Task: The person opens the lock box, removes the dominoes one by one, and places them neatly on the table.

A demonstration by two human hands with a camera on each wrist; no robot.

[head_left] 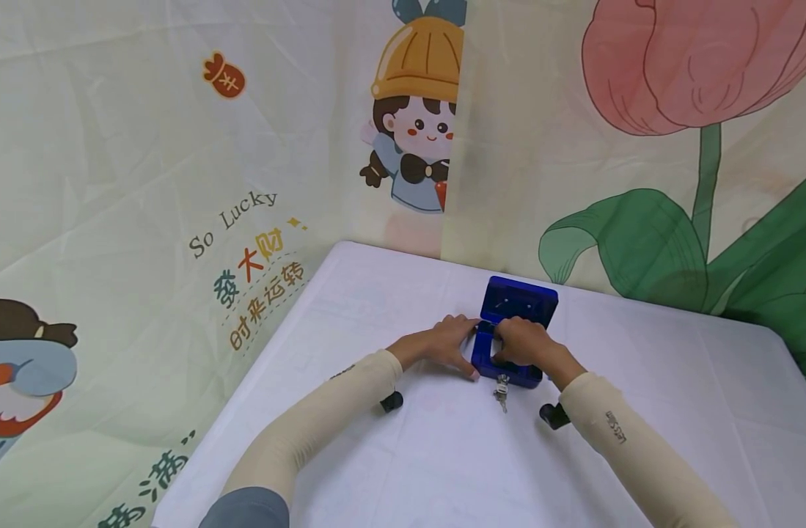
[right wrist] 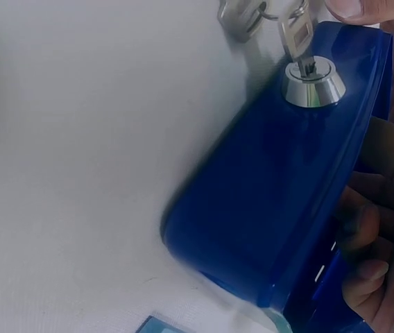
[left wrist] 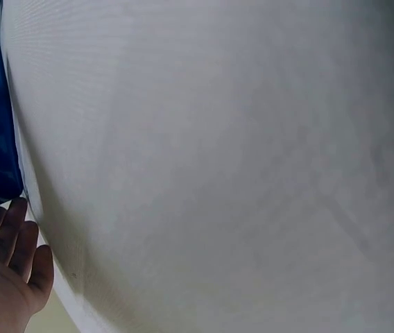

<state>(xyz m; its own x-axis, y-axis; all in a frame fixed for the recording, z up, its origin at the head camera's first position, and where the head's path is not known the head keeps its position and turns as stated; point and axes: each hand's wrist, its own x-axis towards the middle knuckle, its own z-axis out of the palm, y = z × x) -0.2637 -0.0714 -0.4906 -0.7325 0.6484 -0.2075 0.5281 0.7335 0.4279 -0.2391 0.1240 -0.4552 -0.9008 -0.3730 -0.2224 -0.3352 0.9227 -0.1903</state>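
A blue metal cash box (head_left: 521, 379) stands on the white table with its lid (head_left: 518, 299) raised. In its front lock (right wrist: 313, 87) sits a key (right wrist: 297, 33), and a second key (right wrist: 240, 17) hangs from the ring. My left hand (head_left: 447, 343) rests at the box's left side with fingers spread, thumb by the front corner and fingertips near the back one. My right hand (head_left: 523, 342) reaches into the box, its fingers bent. Something white shows beside those fingers, but I cannot tell whether they hold it.
The white tabletop (head_left: 403, 469) reaches up to a printed cloth backdrop (head_left: 297, 110) with cartoon figures and a large pink flower. Under each forearm a black wrist device shows, the left one (head_left: 392, 401) and the right one (head_left: 553, 416).
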